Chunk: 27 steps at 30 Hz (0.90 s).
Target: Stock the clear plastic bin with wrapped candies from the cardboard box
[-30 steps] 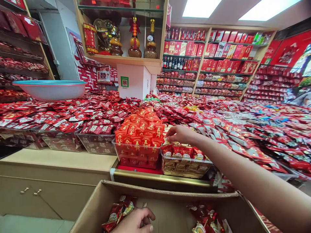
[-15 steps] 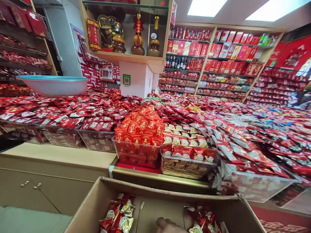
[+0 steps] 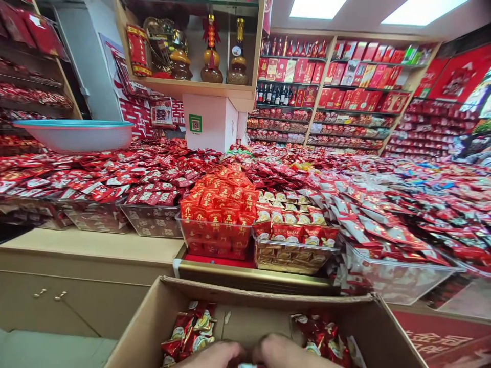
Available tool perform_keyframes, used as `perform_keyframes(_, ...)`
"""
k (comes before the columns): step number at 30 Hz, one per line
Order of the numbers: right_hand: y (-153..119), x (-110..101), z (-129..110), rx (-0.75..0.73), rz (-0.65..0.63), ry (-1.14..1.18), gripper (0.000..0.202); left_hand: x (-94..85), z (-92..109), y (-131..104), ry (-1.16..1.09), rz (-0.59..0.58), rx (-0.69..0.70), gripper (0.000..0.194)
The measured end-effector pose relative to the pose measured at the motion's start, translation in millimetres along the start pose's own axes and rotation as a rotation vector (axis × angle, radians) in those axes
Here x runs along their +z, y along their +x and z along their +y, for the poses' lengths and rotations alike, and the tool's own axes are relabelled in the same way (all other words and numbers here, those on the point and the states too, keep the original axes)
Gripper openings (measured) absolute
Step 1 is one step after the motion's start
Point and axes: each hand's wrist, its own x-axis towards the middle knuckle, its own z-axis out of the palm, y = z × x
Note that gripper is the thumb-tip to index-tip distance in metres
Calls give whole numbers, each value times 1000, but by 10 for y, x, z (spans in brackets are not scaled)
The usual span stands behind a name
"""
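Both hands reach into an open cardboard box [image 3: 253, 289] at the bottom of the head view. My left hand [image 3: 220, 353] comes in from the lower left, its fingers curled inward and blurred at the tips. Close beside it, my right hand [image 3: 275, 351] is curled too, knuckles up. Between them, at the lower edge, a sliver of something whitish shows; what it is I cannot make out. Red-and-gold wrapped snack packets [image 3: 192, 329] lie along the box's left side. More such packets [image 3: 326, 337] are heaped on its right.
Beyond the box stand clear plastic bins of a red packet pile [image 3: 220, 204] and durian-labelled packets [image 3: 293, 235]. White-and-red packets [image 3: 368, 220] spill over the bin at right. A pale basin with a blue rim [image 3: 74, 135] rests on packets at left. A shelf unit [image 3: 215, 89] overhangs the display.
My left hand has come into view inside the box, beside my right hand. My right hand has shifted slightly right and up. The camera view has moved a little.
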Motion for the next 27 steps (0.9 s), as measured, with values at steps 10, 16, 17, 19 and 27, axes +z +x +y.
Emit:
perform_keyframes(10, -162, -729, -425, 61, 64, 728, 30, -193, 670, -83, -691, 43, 87, 41)
perform_keyframes(16, -206, -735, -529, 11, 74, 919, 37, -187, 750, -156, -882, 71, 107, 49)
perform_keyframes(17, -213, -741, -549, 14, 84, 930, 37, -192, 755, -158, -884, 86, 111, 50)
perform_keyframes(19, -220, -755, -574, 26, 122, 943, 35, -215, 757, -159, -864, 139, 113, 49)
perform_keyframes(27, -227, -721, -531, -22, 228, 783, 22, -264, 704, -161, -637, 166, 114, 29)
